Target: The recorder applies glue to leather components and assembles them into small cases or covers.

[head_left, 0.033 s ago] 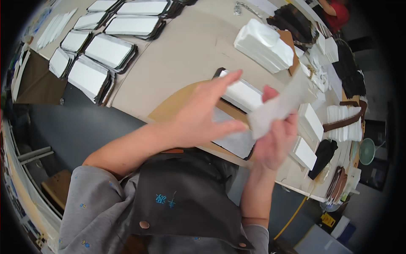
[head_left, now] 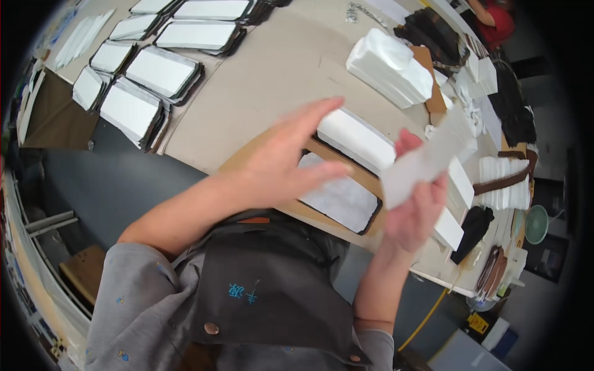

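My right hand [head_left: 416,213] grips a thin white strip of sheet [head_left: 411,170] between thumb and fingers, raised above the table. The strip is blurred at its far end. My left hand [head_left: 275,161] hovers to the left with thumb and fingers spread, holding nothing. Below the hands is a tan board [head_left: 369,184] at the table's near edge. On it lies a pale grey-white panel with dark edges [head_left: 343,201]. Just beyond is a longer dark-edged piece topped with white [head_left: 357,141]; my fingers overlap part of it.
Rows of dark-edged white panels [head_left: 130,108] lie stacked at the far left. A tall stack of white sheets [head_left: 390,71] stands at the back right. White blocks [head_left: 448,229], a black cloth [head_left: 473,232] and a green bowl [head_left: 536,222] are at right. Another person in red [head_left: 498,25] is far off.
My right hand has shifted right with the white strip. My left hand has drawn slightly left, baring more of the grey-white panel.
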### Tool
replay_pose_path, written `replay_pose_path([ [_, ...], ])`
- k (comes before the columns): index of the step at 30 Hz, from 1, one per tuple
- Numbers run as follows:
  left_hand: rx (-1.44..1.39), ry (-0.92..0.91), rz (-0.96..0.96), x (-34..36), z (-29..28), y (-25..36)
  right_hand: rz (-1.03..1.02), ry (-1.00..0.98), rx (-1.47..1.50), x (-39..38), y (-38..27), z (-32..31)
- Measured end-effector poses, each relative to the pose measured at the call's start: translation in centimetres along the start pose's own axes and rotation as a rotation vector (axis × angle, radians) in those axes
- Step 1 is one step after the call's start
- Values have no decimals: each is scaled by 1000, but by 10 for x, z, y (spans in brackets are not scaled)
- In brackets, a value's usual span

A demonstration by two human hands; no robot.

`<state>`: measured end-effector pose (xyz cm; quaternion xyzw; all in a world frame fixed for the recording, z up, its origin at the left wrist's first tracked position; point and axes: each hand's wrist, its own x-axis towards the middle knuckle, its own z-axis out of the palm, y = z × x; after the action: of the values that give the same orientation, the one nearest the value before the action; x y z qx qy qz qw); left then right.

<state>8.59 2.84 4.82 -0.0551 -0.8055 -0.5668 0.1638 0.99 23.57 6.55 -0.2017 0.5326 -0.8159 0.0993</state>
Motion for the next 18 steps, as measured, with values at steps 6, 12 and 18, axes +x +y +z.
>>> replay_pose_path([
  [6, 351, -7, 85, -48, -33, -17, 208, -280, -593, -27, -29, -27],
  [12, 367, -22, 94, -60, -23, -24, 118, -350, -931, -38, -2, -7],
  [18, 340, -30, 94, -62, -26, -26, 9, -405, -1001, -38, 7, -5],
])
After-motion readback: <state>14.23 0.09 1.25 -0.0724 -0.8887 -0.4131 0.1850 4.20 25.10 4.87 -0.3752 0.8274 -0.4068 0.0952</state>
